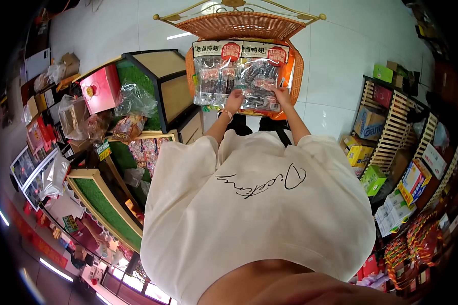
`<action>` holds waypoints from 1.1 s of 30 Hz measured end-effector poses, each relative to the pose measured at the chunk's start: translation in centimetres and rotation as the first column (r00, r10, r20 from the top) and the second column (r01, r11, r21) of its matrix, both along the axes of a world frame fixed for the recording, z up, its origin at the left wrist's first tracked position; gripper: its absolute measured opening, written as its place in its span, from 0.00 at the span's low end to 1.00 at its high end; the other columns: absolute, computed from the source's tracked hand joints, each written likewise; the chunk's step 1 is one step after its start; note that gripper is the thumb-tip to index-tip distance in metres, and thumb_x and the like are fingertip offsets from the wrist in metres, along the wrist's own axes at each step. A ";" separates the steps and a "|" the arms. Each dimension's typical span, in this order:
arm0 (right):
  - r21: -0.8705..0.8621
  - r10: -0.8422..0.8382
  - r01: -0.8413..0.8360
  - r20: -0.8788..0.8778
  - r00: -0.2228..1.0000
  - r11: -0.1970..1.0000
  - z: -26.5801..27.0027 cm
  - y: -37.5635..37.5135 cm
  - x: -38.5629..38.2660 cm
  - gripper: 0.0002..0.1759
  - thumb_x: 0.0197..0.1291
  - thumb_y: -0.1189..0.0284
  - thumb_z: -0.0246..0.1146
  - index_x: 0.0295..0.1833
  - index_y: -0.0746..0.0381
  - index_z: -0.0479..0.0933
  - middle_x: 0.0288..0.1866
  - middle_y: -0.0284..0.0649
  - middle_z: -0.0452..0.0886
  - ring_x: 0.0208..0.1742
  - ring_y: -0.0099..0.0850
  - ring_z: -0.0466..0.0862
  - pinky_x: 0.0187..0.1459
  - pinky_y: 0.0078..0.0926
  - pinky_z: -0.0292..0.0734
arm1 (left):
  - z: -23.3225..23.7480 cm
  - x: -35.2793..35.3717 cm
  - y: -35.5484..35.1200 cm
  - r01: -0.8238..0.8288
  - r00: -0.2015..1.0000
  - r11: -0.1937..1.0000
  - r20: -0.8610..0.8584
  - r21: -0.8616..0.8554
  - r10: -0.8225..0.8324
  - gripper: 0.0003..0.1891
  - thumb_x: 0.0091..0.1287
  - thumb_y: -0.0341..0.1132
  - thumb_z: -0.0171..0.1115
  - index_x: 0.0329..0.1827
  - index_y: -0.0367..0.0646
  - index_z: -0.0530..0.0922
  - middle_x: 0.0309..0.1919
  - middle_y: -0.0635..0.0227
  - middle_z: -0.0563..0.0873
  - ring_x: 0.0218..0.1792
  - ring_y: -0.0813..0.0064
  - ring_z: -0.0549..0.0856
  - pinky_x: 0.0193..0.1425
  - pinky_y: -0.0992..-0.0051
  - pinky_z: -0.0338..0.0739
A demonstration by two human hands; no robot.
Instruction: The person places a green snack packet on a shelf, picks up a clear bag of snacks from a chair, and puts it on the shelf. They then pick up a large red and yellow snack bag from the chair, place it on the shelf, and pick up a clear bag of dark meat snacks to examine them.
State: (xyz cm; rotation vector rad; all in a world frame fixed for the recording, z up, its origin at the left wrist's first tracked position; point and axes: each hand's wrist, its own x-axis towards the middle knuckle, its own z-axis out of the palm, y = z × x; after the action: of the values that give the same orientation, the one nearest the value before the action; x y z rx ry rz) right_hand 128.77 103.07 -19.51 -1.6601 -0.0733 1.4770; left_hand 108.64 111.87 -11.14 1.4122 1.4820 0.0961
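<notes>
Two clear plastic bags of duck wings lie side by side on a woven chair, with white and red printed headers at their far ends. Small sealed packets show through the plastic of the left bag (215,76) and the right bag (259,71). My left hand (233,101) is closed at the near edge, where the two bags meet. At the near right side of the right bag, my right hand (281,95) has its fingers pinched on the plastic. The fingertips of both hands are small and partly hidden.
The wicker chair (239,25) has a curved metal back rail. Left of it stand display bins (185,96) with green lining, a pink box (99,89) and bagged goods. Slatted wooden shelves (394,127) with cartons stand to the right. Pale floor tiles (323,91) surround the chair.
</notes>
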 end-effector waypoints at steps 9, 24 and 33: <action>0.154 0.298 -0.271 -0.199 0.934 0.950 8.8 2.0 3.3 0.26 0.47 0.61 0.68 0.48 0.64 0.71 0.37 0.37 0.78 0.34 0.23 0.77 0.34 0.20 0.73 | 1.6 0.5 -0.7 -0.122 0.984 0.989 0.119 -0.088 0.132 0.25 0.61 0.35 0.57 0.59 0.33 0.64 0.47 0.58 0.79 0.49 0.70 0.77 0.54 0.74 0.69; 0.245 0.468 -0.399 -0.486 0.738 0.884 14.6 -1.3 10.2 0.19 0.49 0.74 0.66 0.48 0.63 0.71 0.36 0.29 0.76 0.30 0.18 0.73 0.33 0.17 0.70 | 9.3 3.0 -0.8 0.020 0.920 0.914 0.365 -0.406 0.142 0.27 0.61 0.55 0.54 0.51 0.40 0.75 0.36 0.78 0.79 0.33 0.86 0.73 0.33 0.82 0.62; 0.360 0.883 -0.831 0.040 0.468 0.425 26.9 1.3 4.0 0.40 0.48 0.63 0.67 0.65 0.61 0.59 0.55 0.42 0.70 0.52 0.26 0.71 0.51 0.24 0.67 | 21.8 -3.2 -10.4 -0.343 0.709 0.847 0.479 -0.407 0.518 0.27 0.57 0.33 0.64 0.59 0.35 0.66 0.45 0.65 0.80 0.45 0.78 0.78 0.50 0.78 0.73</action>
State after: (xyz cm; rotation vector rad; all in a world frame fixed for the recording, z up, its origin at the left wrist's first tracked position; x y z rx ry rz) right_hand 132.76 104.38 7.39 -1.2049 -1.2159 2.1822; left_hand 105.44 101.43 10.64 0.6684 1.2144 0.5400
